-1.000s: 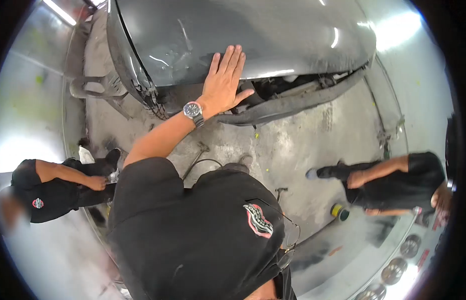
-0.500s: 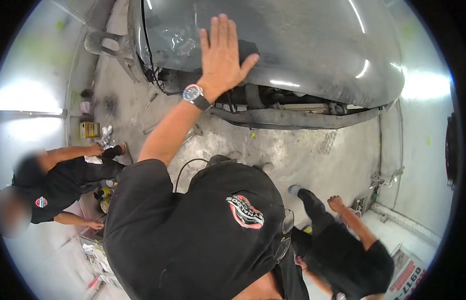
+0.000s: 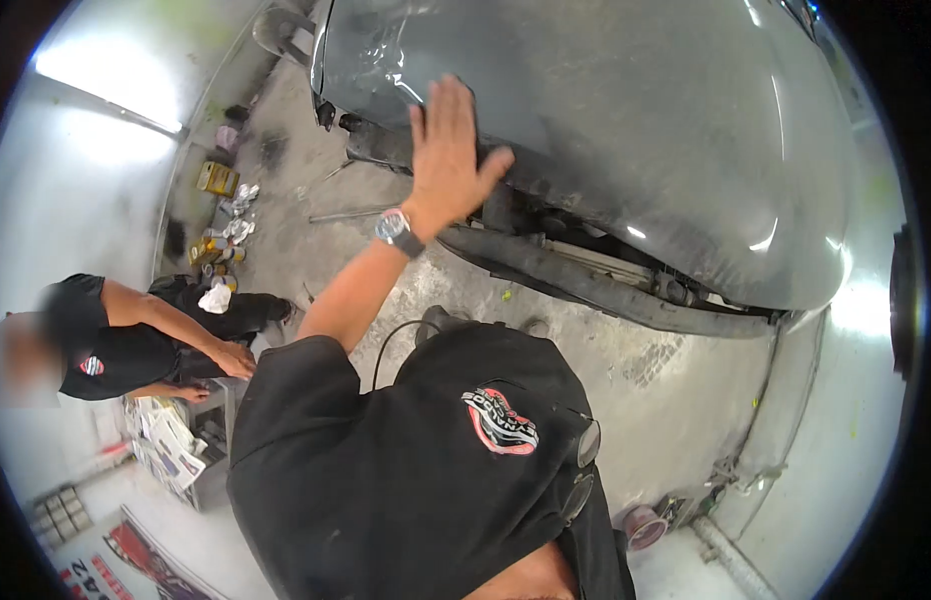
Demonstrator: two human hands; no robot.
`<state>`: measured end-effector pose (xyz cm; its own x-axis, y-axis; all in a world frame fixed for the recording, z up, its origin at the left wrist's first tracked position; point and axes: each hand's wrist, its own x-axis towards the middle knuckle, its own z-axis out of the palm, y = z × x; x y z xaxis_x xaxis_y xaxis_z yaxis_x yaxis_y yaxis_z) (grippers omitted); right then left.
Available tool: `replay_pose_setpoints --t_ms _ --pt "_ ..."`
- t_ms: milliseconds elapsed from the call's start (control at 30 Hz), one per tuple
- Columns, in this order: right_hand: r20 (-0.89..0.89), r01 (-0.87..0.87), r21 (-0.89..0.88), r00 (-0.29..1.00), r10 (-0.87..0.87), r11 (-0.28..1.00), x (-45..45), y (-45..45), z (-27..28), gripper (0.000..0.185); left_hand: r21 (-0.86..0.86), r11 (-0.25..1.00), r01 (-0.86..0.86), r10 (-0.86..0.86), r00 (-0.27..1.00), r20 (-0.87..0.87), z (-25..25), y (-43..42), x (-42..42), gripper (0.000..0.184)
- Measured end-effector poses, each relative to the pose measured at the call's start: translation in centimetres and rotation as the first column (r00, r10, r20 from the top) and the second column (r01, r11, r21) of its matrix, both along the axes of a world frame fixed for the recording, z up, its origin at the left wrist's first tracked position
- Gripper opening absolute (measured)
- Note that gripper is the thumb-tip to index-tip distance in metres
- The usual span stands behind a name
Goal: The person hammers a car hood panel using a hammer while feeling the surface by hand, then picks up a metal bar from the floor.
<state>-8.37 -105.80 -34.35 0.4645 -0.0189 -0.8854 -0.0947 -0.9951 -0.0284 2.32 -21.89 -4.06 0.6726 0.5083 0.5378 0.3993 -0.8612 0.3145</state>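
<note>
My left hand (image 3: 448,165), with a watch (image 3: 393,227) on its wrist, is stretched out flat, fingers extended and thumb apart. It lies over the front edge of a grey car hood (image 3: 636,110); whether the palm presses on the surface I cannot tell. Nothing is held in it. Wet-looking glossy streaks show on the hood just beyond the fingertips. Below the hood edge, the front of the car is exposed, with a dark bumper bar (image 3: 586,285) running across it. My right hand is out of view.
A co-worker in a black shirt (image 3: 126,335) is at the left, beside a stand with newspapers (image 3: 171,440). Cans (image 3: 218,179) and crumpled foil (image 3: 243,200) line the left wall. A bucket (image 3: 645,527) and a pipe (image 3: 731,560) sit at lower right.
The view has turned, so the car appears tilted and farther right. My left hand has shifted toward the hood's front edge. The co-worker at lower right has left the view.
</note>
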Motion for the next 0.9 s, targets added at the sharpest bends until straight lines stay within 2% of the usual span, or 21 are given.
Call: replay_pose_setpoints --t_ms 33,133,167,367,667,767,900 --pt "0.015 0.226 0.011 0.974 -0.226 0.974 1.9 2.0 -0.5 0.032 -0.031 0.995 -0.090 0.092 0.995 0.048 1.3 1.2 1.0 0.104" --pt "0.007 0.475 0.114 0.878 -0.479 0.872 7.3 5.7 -1.6 0.032 -0.074 0.962 -0.262 0.270 0.952 0.142 2.1 3.3 4.1 0.105" --pt "-0.001 0.493 0.141 0.867 -0.497 0.859 9.0 6.4 -1.9 0.032 -0.079 0.949 -0.304 0.313 0.935 0.165 2.1 3.1 4.8 0.106" --pt "-0.073 0.543 0.213 0.838 -0.541 0.812 16.2 10.4 -4.3 0.033 -0.074 0.967 -0.243 0.251 0.960 0.126 2.1 -5.1 6.5 0.107" --pt "-0.190 0.569 0.199 0.821 -0.538 0.798 19.5 12.4 -8.5 0.035 -0.149 0.959 -0.240 0.251 0.966 0.062 -0.5 -12.7 7.0 0.104" --pt "-0.221 0.591 0.190 0.804 -0.552 0.784 19.7 12.9 -9.5 0.036 -0.147 0.916 -0.373 0.387 0.919 0.080 -0.3 -9.4 7.1 0.098" --pt "-0.251 0.629 0.180 0.773 -0.583 0.757 19.0 13.5 -10.2 0.037 -0.282 0.792 -0.541 0.581 0.810 0.078 1.3 -2.2 6.5 0.096"
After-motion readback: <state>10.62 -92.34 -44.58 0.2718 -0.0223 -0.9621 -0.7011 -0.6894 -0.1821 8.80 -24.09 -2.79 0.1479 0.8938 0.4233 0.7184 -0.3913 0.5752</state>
